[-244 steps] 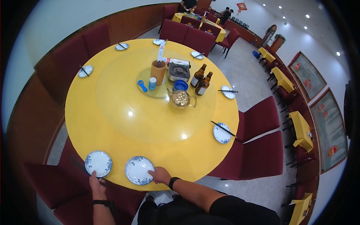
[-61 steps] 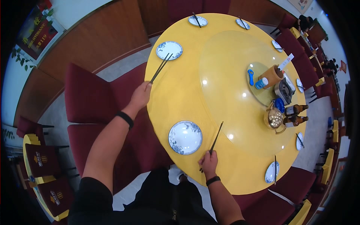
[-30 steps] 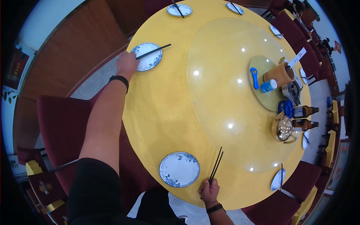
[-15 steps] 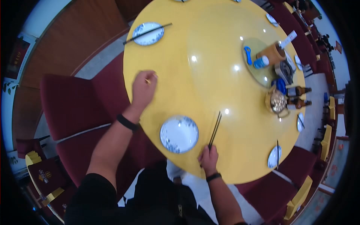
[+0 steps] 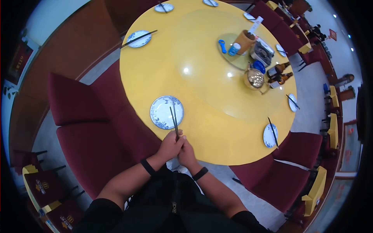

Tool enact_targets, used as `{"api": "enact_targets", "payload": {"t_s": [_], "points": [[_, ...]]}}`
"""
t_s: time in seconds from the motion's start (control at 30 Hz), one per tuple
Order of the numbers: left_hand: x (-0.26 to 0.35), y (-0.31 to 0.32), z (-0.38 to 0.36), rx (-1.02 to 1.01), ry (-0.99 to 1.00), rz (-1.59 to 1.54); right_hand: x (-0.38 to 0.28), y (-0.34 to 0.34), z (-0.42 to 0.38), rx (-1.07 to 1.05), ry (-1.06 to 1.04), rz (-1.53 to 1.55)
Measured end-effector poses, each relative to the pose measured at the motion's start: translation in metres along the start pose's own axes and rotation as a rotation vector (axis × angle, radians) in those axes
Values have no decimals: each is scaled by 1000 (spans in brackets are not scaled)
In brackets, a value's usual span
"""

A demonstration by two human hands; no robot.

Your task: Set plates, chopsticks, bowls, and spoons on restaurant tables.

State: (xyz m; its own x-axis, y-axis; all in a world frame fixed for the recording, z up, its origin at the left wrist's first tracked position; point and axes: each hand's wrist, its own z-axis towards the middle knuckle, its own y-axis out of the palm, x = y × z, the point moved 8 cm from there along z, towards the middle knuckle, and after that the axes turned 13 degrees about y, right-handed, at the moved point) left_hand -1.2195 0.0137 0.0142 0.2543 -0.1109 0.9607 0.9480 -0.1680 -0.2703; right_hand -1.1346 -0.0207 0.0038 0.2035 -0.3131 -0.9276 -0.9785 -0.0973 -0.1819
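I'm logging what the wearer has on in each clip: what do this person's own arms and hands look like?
The left hand and right hand are ungloved. A dark left wristband and similar right wristband show, plus short black sleeves.

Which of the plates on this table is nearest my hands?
The plate directly beyond your left hand and right hand, where the chopsticks you hold point. Every other plate sits farther off around the table.
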Motion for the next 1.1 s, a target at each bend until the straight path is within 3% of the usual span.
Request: {"api": "enact_targets", "payload": {"t_s": [0.07, 0.13, 0.2, 0.23, 0.3, 0.33, 0.4, 0.43, 0.47, 0.53, 0.63, 0.7, 0.83, 0.93, 1.1], "points": [[2, 13, -11, -157, -130, -37, -8, -9, -12, 26, -38, -16], [1, 19, -21, -132, -147, -54, -17, -17, -24, 36, -61, -34], [1, 21, -19, -94, -147, -73, -1, -14, -23, -182, 198, 26], [-6, 19, -21, -53, -250, -146, 13, -10, -22, -271, 290, 88], [-18, 12, -23, 40, -447, -358, 16, -10, -32, -314, 290, 137], [-10, -1, -9, 128, -276, -260, 18, -8, -38, -356, 296, 176], [-12, -24, 12, 49, -287, -116, 31, -21, -49, -242, 242, 96], [-14, -38, 26, 48, -260, 101, 46, -31, -53, -172, 252, 60], [-12, -51, 46, 39, 66, 422, 62, -42, -59, -96, 268, 26], [-10, -59, 66, -111, -75, 738, 91, -63, -77, -35, 316, 62], [-41, -56, 91, -281, 23, 1054, 129, -95, -109, 44, 445, 120], [-55, -54, 99, -347, -16, 1080, 149, -117, -135, 133, 467, 134], [-71, -51, 106, -293, 93, 1137, 177, -144, -183, 232, 572, 224], [-78, -51, 106, -260, 61, 1180, 201, -145, -206, 236, 674, 290], [-51, -45, 100, -200, 126, 1173, 212, -139, -219, 272, 671, 416]]}}
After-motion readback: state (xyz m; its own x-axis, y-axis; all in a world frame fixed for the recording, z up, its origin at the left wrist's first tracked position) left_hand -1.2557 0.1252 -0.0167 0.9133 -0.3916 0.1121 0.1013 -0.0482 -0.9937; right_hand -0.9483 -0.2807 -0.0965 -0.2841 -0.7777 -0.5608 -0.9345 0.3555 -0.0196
